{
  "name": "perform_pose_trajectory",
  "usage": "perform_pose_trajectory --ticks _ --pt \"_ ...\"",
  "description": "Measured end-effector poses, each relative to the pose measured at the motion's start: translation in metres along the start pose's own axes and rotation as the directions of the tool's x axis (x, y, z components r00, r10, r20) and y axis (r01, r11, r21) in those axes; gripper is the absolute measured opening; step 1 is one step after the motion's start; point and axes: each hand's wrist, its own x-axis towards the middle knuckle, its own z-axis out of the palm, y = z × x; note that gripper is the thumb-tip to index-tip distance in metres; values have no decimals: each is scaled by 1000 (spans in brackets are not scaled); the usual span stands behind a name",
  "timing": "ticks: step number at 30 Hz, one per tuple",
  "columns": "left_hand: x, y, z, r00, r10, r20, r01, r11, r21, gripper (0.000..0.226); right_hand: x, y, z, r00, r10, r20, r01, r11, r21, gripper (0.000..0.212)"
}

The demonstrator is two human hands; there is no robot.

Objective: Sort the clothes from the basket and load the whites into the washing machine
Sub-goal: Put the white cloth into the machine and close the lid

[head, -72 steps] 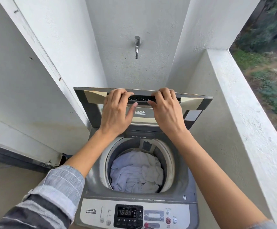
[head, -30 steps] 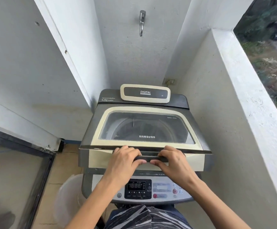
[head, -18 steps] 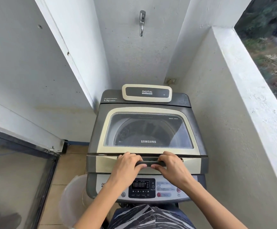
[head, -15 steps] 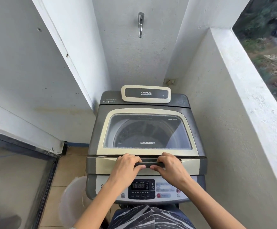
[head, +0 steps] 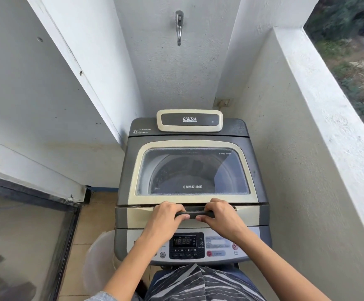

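Note:
A grey top-loading washing machine [head: 257,170] stands in a narrow white alcove. Its glass lid [head: 193,170] lies flat and closed, with the drum dimly visible beneath; the clothes inside cannot be made out. My left hand [head: 164,218] and my right hand [head: 222,217] both grip the dark lid handle [head: 195,213] at the lid's front edge, side by side. The control panel [head: 186,245] with a lit digital display sits just below my hands.
A white basket [head: 98,259] stands on the tiled floor left of the machine. A metal tap [head: 178,27] juts from the back wall. A low white parapet [head: 328,118] runs along the right. A glass door [head: 22,240] is at lower left.
The lid came down from upright to flat on the machine with both hands on its handle, hiding the white clothes in the drum. In the last half second it settled fully closed.

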Motion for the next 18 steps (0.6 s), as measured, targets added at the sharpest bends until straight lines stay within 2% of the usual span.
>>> perform_pose_trajectory --ticks 5,9,18 --pt "2 -3 4 999 9 -50 -10 1000 -22 23 7 4 2 1000 12 14 -12 1000 3 35" --pt "8 -2 2 1000 5 -27 -6 999 -38 25 13 7 4 999 44 26 -44 999 -6 43" --pt "14 -7 2 1000 -9 -16 8 998 -63 22 21 10 5 996 63 59 -65 997 34 43"
